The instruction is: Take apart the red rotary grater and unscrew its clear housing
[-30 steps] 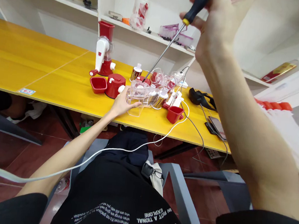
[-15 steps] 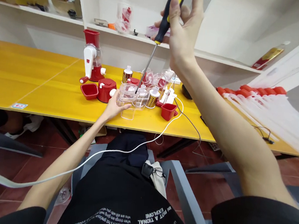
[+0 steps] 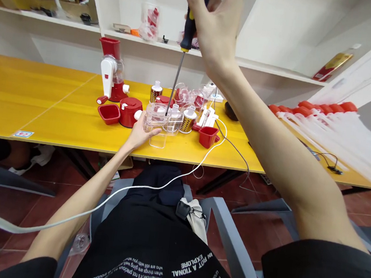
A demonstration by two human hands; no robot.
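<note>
Screwdriver (image 3: 180,63) first: it has a black and yellow handle and a long thin metal rod, and it stands almost straight up with its tip down inside a clear plastic housing (image 3: 157,117) near the front edge of the yellow table (image 3: 42,110). The right hand (image 3: 214,25) is high up, fingers closed tight around the handle, probably so it can push down and turn from the top. The left hand (image 3: 139,135) is wrapped around the near side of the clear housing and presses it on the table, likely so it will not slip while the tip is in it. Just behind the housing stand small drum blades (image 3: 188,119) with white tops, more clear pieces and a small red cup (image 3: 208,136). To the left are a red dome lid (image 3: 130,111), a red square cup (image 3: 109,113) and a finished red and white grater (image 3: 110,71) standing upright. A white cable (image 3: 154,186) runs from the table down across the person's lap. Behind the table are white shelves (image 3: 142,41) with bits and bags on them. Far to the right lie long white sticks with red caps (image 3: 321,110).
</note>
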